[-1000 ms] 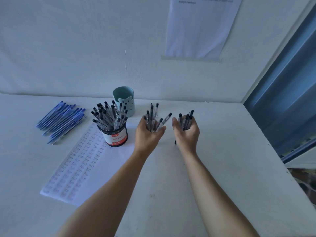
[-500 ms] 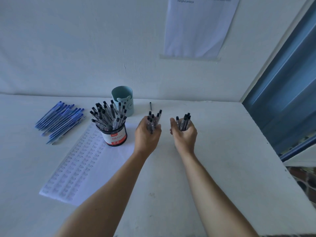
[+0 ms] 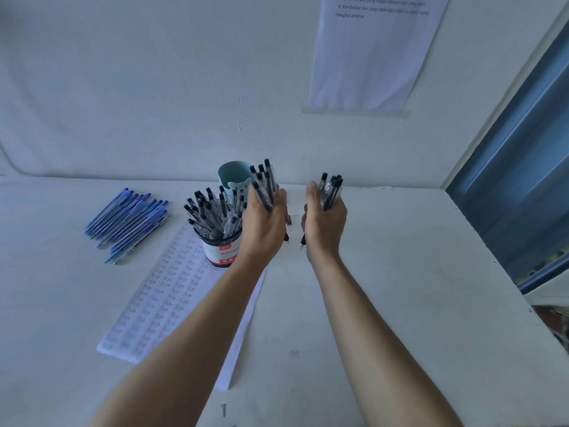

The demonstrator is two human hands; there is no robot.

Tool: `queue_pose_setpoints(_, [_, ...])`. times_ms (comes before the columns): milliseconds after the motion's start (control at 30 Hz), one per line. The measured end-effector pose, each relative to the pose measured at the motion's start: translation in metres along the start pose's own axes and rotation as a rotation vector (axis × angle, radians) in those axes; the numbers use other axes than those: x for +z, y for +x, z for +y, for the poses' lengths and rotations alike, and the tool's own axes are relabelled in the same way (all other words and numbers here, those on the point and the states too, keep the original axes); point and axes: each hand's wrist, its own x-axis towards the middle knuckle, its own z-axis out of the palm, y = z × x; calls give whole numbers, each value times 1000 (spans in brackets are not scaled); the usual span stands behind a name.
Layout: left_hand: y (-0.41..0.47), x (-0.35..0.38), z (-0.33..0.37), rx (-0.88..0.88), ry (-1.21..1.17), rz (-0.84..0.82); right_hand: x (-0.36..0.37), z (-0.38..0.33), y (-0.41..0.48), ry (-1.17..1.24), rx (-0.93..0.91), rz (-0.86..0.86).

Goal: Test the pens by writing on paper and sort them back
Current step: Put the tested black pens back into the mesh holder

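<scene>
With the paper (image 3: 172, 291) at left filled with "Test" scribbles, the left hand (image 3: 261, 224) and right hand (image 3: 327, 224) each clench a bundle of black pens (image 3: 263, 181) just right of the crowded pen holder (image 3: 219, 252), sorting apparently under way, not finished.

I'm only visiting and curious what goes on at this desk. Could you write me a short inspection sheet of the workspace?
Surface: white table, set against a white wall.
Job's things: black pens fill a labelled pen cup; teal bear cup behind it; blue pens piled at left; paper with rows of "Test".
Clutter: nothing seen.
Hands: left hand grips a bundle of pens; right hand grips a second bundle.
Cables: nothing seen.
Surroundings: printed sheet taped to the wall; blue frame at right.
</scene>
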Motion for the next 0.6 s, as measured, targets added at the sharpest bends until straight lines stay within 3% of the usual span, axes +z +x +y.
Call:
queue_pose_setpoints(400, [20,-89,25,99,-154,285,72,-44,-20,129,-140,-38])
queue_pose_setpoints(600, [12,-97,-5,103,127,389,105,-38,-24,82,-159,-116])
